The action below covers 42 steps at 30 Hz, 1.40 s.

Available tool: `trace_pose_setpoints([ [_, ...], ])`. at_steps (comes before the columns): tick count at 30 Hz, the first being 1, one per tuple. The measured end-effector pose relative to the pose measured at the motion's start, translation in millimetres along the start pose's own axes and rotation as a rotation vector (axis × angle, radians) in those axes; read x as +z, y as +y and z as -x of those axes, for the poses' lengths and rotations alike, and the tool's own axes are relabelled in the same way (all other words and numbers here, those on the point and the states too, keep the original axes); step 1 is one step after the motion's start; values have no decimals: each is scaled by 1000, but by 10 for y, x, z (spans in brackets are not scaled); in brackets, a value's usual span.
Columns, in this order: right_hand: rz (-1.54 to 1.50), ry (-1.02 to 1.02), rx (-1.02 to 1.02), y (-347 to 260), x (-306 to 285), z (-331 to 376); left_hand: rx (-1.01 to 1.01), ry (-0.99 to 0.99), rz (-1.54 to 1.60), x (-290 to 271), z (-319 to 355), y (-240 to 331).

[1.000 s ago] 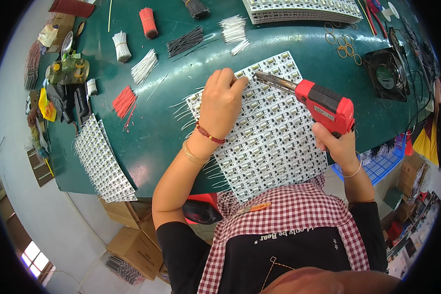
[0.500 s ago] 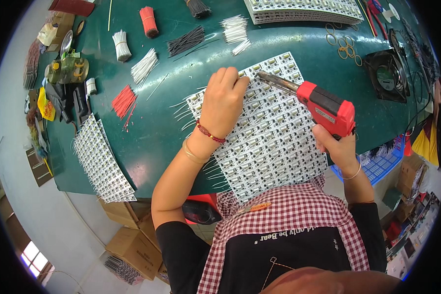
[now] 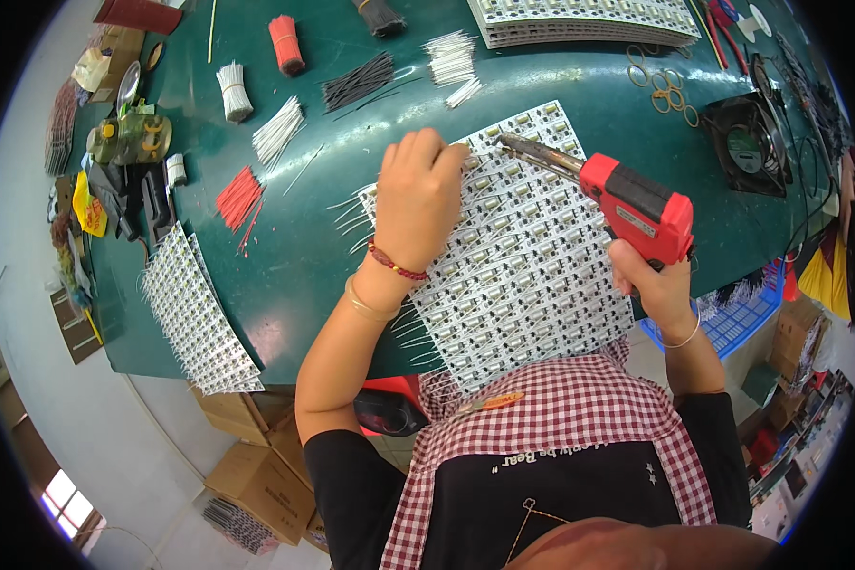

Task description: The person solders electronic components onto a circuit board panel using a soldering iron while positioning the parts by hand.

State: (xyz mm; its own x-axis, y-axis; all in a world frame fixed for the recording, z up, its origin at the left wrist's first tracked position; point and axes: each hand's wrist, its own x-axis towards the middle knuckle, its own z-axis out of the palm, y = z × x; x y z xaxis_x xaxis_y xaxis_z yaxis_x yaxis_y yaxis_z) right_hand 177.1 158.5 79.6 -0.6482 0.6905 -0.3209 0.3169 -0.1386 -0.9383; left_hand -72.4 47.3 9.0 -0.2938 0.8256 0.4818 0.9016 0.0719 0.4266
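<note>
A white panel of small circuit boards lies slanted on the table's near side, with thin white wires sticking out along its left edge. My right hand grips a red and black soldering gun, whose dark tip points left over the panel's upper rows. Over the panel's upper left, my left hand is closed, thumb and fingers pressed together just left of the tip. Whatever it pinches is hidden or too small to make out. Whether the tip touches a board, I cannot tell.
Bundles of white, red and black wires lie on the green table. A second wired panel lies at left, a panel stack at the back. A fan and blue basket are at right.
My left hand has shifted slightly to the left, away from the soldering tip. The soldering gun has barely moved, and the panel stays in nearly the same place.
</note>
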Motion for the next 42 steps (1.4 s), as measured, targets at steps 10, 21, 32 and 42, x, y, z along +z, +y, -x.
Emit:
trace_pose_setpoints([
  [10, -46, -28, 25, 15, 11, -129, -11, 16, -9, 123, 10, -5],
  [21, -7, -14, 16, 28, 37, -150, -1, -3, -36, 124, -1, 30],
  [32, 4, -9, 3, 30, 45, -127, 0, -19, -43, 125, 0, 52],
  [42, -22, -27, -3, -4, 40, -138, 7, -20, -61, 98, -13, 54],
])
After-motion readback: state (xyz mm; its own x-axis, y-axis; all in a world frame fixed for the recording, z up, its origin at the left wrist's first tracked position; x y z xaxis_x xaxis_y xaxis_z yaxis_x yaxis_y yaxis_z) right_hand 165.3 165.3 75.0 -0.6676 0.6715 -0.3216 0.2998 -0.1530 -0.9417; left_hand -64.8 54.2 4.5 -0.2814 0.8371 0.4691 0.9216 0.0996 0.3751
